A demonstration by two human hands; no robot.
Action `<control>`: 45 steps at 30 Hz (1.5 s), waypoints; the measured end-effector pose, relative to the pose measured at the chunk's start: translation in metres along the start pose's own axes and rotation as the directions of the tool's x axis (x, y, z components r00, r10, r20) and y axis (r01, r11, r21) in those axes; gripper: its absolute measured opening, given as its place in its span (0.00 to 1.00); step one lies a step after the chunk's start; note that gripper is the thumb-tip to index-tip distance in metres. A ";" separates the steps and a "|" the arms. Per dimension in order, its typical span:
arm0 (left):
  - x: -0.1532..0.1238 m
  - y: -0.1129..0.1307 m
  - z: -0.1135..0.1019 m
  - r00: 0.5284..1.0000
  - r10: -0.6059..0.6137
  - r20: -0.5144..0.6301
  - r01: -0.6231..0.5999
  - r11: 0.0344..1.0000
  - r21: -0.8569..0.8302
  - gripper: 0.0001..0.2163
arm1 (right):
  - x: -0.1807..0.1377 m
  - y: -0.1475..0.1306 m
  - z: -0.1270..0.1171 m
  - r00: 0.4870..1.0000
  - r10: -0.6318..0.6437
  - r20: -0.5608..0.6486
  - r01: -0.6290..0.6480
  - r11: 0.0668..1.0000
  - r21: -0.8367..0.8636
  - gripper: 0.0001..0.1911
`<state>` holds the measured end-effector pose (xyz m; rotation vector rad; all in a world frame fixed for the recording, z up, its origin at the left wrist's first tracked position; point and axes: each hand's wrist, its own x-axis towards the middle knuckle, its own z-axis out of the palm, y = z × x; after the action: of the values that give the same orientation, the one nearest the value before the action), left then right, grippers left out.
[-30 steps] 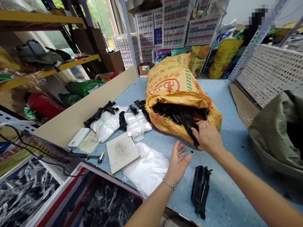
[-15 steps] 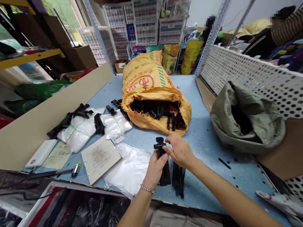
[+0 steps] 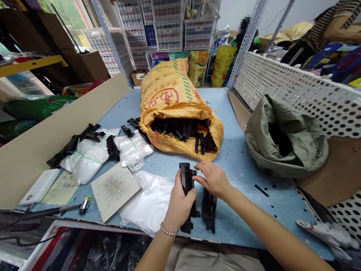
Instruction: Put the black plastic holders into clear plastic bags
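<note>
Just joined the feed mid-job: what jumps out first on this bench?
A yellow woven sack lies open-mouthed at centre, showing black plastic pieces inside. In front of it the left hand grips a black part upright while the right hand touches its top. A crumpled olive sack sits at the right.

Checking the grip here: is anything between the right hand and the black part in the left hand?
Nothing visible. The left hand grips the black part, and the right hand touches its upper end. Another black piece lies beside it, not between them.
</note>
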<state>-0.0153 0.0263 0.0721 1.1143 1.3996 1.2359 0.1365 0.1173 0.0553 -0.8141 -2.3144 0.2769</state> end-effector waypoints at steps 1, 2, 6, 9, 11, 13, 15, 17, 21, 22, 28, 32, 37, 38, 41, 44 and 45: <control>-0.001 0.000 0.000 1.000 -0.004 -0.013 0.005 0.999 0.038 0.30 | 0.001 0.002 0.001 1.000 -0.016 0.022 0.017 0.999 -0.030 0.17; -0.001 0.000 0.001 1.000 -0.008 -0.015 0.009 0.998 0.061 0.32 | 0.001 0.003 0.002 0.999 -0.016 0.044 0.017 0.999 -0.032 0.19; 0.007 -0.003 0.000 0.999 0.019 -0.036 -0.018 0.999 0.030 0.32 | -0.006 -0.008 0.014 0.963 0.234 0.134 -0.261 0.936 0.237 0.24; 0.020 -0.008 -0.004 0.992 0.016 -0.127 -0.018 1.000 -0.013 0.26 | -0.024 -0.029 0.023 0.908 0.304 0.290 -0.398 0.843 0.361 0.25; 0.027 -0.014 -0.008 0.990 0.008 -0.138 -0.009 1.000 -0.012 0.21 | -0.040 -0.042 0.027 0.935 0.185 0.302 -0.267 0.929 0.257 0.22; 0.032 -0.022 -0.011 0.993 -0.001 -0.122 -0.001 1.000 -0.018 0.17 | -0.053 -0.049 0.030 0.959 0.081 0.272 -0.112 0.988 0.102 0.21; 0.034 -0.033 -0.012 0.992 -0.017 -0.128 0.014 1.000 -0.024 0.15 | -0.057 -0.047 0.030 0.955 0.079 0.285 -0.090 0.996 0.022 0.21; 0.034 -0.046 -0.010 0.989 -0.043 -0.141 0.048 0.998 0.038 0.13 | -0.046 -0.034 0.027 0.924 0.157 0.349 -0.170 0.985 0.007 0.21; 0.023 -0.070 0.011 0.994 -0.053 -0.091 0.075 0.961 0.267 0.13 | 0.011 0.023 0.015 0.887 0.383 0.257 -0.345 0.921 -0.182 0.16; 0.019 -0.075 0.018 0.997 -0.011 -0.080 0.035 0.948 0.315 0.14 | 0.027 0.040 0.013 0.882 0.437 0.176 -0.385 0.884 -0.266 0.13; 0.006 -0.086 0.030 0.989 0.142 -0.032 -0.114 0.894 0.434 0.21 | 0.064 0.103 0.021 0.889 0.458 0.032 -0.425 0.847 -0.319 0.11; 0.013 -0.081 0.008 0.991 0.106 -0.084 -0.080 0.960 0.270 0.19 | 0.035 0.102 0.024 0.912 0.399 -0.091 -0.409 0.885 -0.220 0.16; 0.030 -0.062 0.004 0.991 0.111 -0.079 -0.099 0.985 0.144 0.16 | 0.011 0.092 0.015 0.906 0.370 -0.205 -0.395 0.914 -0.094 0.17; 0.033 -0.058 0.006 0.991 0.111 -0.070 -0.103 0.989 0.105 0.16 | 0.010 0.088 0.011 0.898 0.373 -0.235 -0.399 0.914 -0.074 0.17; 0.041 -0.044 0.015 0.998 0.048 -0.043 -0.051 0.995 -0.091 0.17 | 0.005 0.059 -0.001 0.871 0.353 -0.341 -0.356 0.933 0.054 0.16; 0.049 -0.029 0.021 0.998 -0.063 -0.004 0.054 0.887 -0.458 0.26 | -0.010 0.010 -0.009 0.921 0.245 -0.303 -0.187 0.960 0.208 0.11; 0.050 -0.024 0.021 0.995 -0.094 0.019 0.089 0.824 -0.559 0.28 | -0.017 -0.007 -0.010 0.957 0.177 -0.231 -0.119 0.962 0.246 0.10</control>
<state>-0.0032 0.0773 0.0437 0.6216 0.9762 1.4548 0.1497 0.1009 0.0564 -0.8547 -1.9459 0.4707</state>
